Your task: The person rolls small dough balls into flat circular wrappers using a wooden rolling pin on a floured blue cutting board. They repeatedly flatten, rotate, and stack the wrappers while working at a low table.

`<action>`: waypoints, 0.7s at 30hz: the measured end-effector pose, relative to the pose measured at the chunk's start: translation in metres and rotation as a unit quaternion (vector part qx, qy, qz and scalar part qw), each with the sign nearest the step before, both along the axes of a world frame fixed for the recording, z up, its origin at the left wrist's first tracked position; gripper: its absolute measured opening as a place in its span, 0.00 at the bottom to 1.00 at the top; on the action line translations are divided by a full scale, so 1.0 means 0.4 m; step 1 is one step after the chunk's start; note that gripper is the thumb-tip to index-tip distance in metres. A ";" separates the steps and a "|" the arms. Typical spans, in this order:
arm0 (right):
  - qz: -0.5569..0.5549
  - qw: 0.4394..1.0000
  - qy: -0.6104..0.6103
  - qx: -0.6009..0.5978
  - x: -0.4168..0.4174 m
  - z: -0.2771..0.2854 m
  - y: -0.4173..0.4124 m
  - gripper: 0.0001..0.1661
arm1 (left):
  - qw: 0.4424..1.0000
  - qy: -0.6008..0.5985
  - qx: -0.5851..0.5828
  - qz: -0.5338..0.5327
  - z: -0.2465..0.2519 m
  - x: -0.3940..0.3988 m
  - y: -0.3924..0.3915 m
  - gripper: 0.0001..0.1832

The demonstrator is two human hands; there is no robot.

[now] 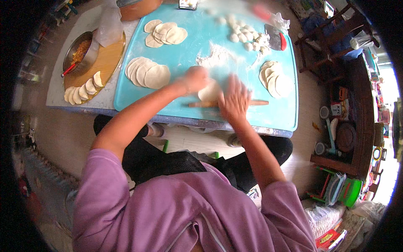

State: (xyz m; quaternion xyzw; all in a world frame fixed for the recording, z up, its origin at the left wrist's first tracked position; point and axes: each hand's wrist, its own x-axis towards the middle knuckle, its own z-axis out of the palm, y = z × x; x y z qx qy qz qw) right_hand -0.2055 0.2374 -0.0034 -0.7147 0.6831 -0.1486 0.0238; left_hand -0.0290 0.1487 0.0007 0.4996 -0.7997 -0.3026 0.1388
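My left hand (196, 78), slightly blurred, pinches the upper left edge of a round dough wrapper (208, 91) on the turquoise silicone mat (182, 60). Flat on a wooden rolling pin (204, 104) lies my right hand (234, 100), fingers spread, just below and right of that wrapper. Loose flour (217, 56) is spread above my hands. Overlapping wrappers (157, 76) lie to the left, more wrappers (165, 33) at the upper left, and another pile of wrappers (275, 78) to the right. Several small dough pieces (242, 37) sit at the upper right.
Left of the mat, a round wooden board (110, 60) bears folded dumplings (83, 91) and a metal bowl of filling (80, 52) with a red-handled utensil. A red-handled dough scraper (275, 37) lies at the mat's upper right. A phone (188, 4) stands at the far edge.
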 end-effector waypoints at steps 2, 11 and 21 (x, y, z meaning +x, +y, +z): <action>0.013 1.000 0.004 0.021 0.001 0.019 0.064 0.44 | 0.996 0.076 0.025 0.037 -0.011 0.039 0.018 0.06; -0.016 0.999 -0.023 -0.017 0.022 -0.002 -0.158 0.45 | 0.997 -0.001 -0.068 -0.044 0.027 -0.023 0.023 0.09; 0.010 1.000 0.004 -0.002 0.010 0.022 -0.026 0.45 | 0.991 0.089 0.080 -0.056 0.024 0.034 0.030 0.05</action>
